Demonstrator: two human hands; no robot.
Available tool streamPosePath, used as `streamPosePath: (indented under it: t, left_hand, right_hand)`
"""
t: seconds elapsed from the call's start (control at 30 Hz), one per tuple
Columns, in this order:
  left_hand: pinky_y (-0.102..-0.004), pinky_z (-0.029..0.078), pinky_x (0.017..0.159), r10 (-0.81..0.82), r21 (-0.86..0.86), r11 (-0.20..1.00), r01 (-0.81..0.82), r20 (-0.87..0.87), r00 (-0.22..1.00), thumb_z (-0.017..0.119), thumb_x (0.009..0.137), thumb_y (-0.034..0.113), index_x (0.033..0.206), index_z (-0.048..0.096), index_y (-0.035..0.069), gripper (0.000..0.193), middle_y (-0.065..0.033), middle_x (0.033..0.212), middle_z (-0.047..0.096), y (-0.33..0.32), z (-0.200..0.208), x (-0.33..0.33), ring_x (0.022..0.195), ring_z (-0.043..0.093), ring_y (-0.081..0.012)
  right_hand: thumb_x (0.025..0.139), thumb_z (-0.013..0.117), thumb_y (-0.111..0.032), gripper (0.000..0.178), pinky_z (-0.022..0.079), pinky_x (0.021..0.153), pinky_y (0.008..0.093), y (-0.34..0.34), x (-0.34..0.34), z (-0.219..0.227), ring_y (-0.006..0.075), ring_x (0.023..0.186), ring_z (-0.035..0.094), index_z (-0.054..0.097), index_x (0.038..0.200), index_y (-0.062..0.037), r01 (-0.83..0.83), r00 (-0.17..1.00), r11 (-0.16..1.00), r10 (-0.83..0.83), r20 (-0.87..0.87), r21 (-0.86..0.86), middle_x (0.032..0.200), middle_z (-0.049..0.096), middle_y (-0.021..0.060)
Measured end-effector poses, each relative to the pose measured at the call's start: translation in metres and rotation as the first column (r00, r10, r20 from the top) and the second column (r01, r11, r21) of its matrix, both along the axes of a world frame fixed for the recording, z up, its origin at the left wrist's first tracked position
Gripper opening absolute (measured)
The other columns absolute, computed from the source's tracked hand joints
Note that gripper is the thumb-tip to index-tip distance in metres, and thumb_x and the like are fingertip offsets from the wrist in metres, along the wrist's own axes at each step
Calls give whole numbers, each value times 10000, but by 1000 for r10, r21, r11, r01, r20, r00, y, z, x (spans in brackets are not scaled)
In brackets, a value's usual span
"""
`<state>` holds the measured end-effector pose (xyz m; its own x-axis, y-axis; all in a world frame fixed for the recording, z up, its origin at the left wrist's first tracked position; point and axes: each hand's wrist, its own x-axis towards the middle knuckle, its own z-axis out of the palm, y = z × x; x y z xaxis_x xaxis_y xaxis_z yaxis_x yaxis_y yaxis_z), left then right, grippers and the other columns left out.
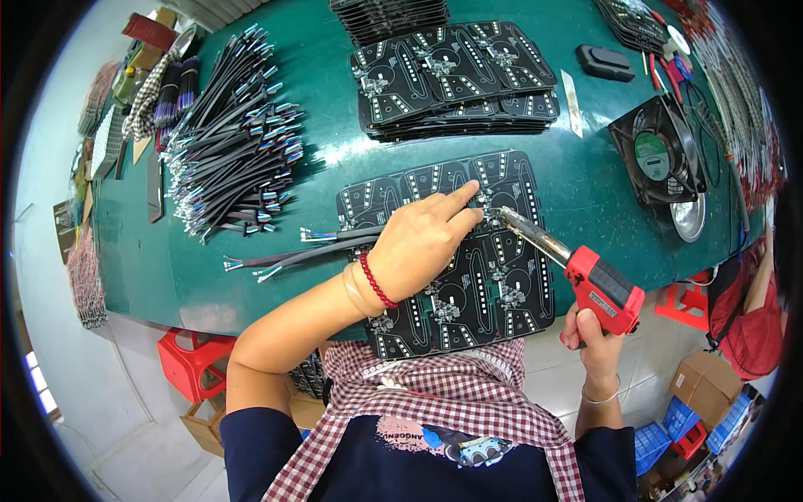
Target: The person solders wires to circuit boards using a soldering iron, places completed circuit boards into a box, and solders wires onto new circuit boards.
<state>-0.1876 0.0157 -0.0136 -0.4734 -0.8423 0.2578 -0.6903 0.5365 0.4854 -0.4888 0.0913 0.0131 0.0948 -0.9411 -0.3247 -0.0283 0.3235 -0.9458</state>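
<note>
A glossy green table [167,272] curved across the room, with a red plastic stool [191,366] on the pale floor to its left. A pile of black-sleeved cables [238,155] lay at left, a cooling fan [657,157] at right. The soldering gun [579,266] had a red-and-dark-grey body and a metal barrel; it hung over the black circuit-board panel [470,280], which was dotted with pale pads. Its long axis slanted up and leftward, tip toward the left hand's fingertips. The right hand [595,345] was wrapped round its handle. The left hand [425,243] lay over the panel, index finger extended; whether it pinched anything could not be told.
</note>
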Motion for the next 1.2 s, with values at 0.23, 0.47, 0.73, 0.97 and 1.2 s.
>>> streamPosePath:
  t: [0.23, 0.47, 0.73, 0.97, 1.2]
  left_hand:
    - [-373, 565, 846, -10, 8, 1000, 10, 19, 1000, 626, 784, 25, 1072, 663, 4, 291, -217, 1326, 605, 0, 2, 0, 985, 682, -293]
    - [-370, 570, 818, -8, -32, 999, 10, 55, 998, 631, 780, 38, 1066, 643, -4, 289, -226, 1327, 595, 1, 2, -3, 956, 676, -272]
    - [-366, 574, 776, -5, -74, 997, 11, 74, 997, 632, 782, 53, 1014, 626, -1, 238, -224, 1317, 600, 1, 3, -4, 910, 670, -253]
    - [-374, 569, 769, 7, -45, 999, -3, 79, 997, 660, 768, 10, 1069, 664, 18, 301, -182, 1332, 612, 2, 4, -4, 869, 677, -272]
    - [-371, 570, 775, 4, -48, 999, 1, 100, 995, 648, 760, 13, 1079, 660, 20, 319, -178, 1330, 611, 2, 6, -4, 881, 673, -265]
  right_hand:
    - [969, 614, -268, 383, 385, 400, 269, -6, -11, 7, 112, 421, 441, 549, 1156, 59, -13, 999, 1000, 13, 37, -22, 584, 521, 71]
    - [955, 615, -246, 336, 382, 390, 266, -8, -13, 7, 111, 416, 446, 553, 1107, 47, -12, 1000, 999, 11, 10, 45, 596, 540, 81]
    - [952, 612, -231, 271, 410, 385, 259, -12, -11, 6, 102, 425, 461, 549, 969, 32, -35, 999, 999, 35, 12, 21, 601, 543, 79]
    - [954, 604, -213, 250, 424, 402, 261, -11, -9, 12, 103, 429, 467, 565, 960, 34, -16, 1000, 998, 16, -5, 56, 612, 548, 79]
    - [955, 628, -230, 355, 397, 404, 265, -11, -15, 9, 108, 427, 460, 568, 1135, 70, -29, 999, 999, 30, -43, 33, 611, 547, 75]
